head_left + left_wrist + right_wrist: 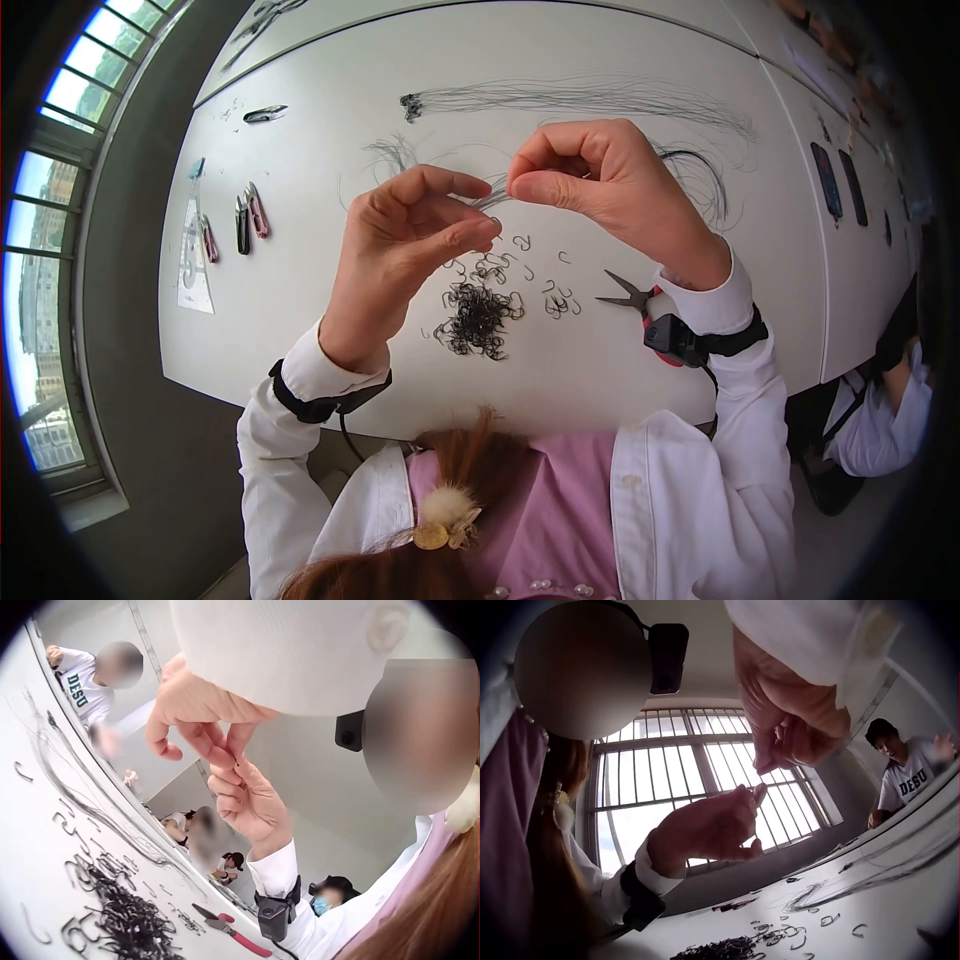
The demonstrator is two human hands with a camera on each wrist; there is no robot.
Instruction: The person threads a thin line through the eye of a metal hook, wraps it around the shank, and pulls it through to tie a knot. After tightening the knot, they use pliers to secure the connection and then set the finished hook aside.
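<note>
Above the table, the left hand has its index fingertip and thumb apart, with a gap between them. The right hand pinches with thumb and index finger close beside it. In the left wrist view a tiny dark thing shows at the right hand's fingertips, touching or nearly touching the left fingers; its shape is too small to tell. The right wrist view shows the left hand below the right hand. A pile of dark hooks lies below the hands, with loose hooks around it.
Red-handled pliers lie right of the hooks. Bundled thin dark lines stretch across the table's far part. Several small snips and a clear ruler lie at the left; phones at the right. Other people sit beyond.
</note>
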